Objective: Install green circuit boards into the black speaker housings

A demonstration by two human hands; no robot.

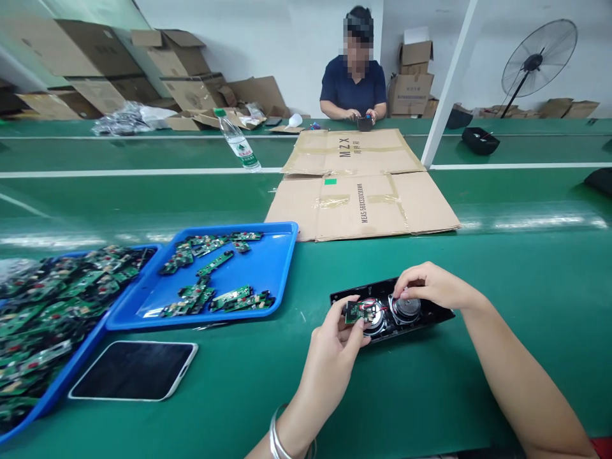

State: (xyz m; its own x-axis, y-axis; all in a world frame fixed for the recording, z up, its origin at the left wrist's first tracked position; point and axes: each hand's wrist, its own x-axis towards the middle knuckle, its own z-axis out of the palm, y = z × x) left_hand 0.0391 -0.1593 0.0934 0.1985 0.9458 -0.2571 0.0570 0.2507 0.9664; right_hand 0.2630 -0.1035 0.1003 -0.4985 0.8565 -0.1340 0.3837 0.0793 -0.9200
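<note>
A black speaker housing [433,312] lies on the green table in front of me, its inside facing up. Two round speaker drivers sit in it; the right driver [405,310] shows its metal back. My left hand [340,338] holds a small green circuit board [357,312] between thumb and fingers, over the left driver [376,319]. Thin red wires run from the board toward the drivers. My right hand [430,285] is over the right driver, thumb and fingertips pinched together at its upper edge. What sits between those fingertips is too small to tell.
Left of the housing, a blue tray [258,268] carries several circuit boards; a fuller blue tray [90,338] adjoins it. A phone [136,371] lies in front. Beyond are flattened cardboard [373,204], a water bottle [239,143], a white post [449,83] and a seated person [354,83].
</note>
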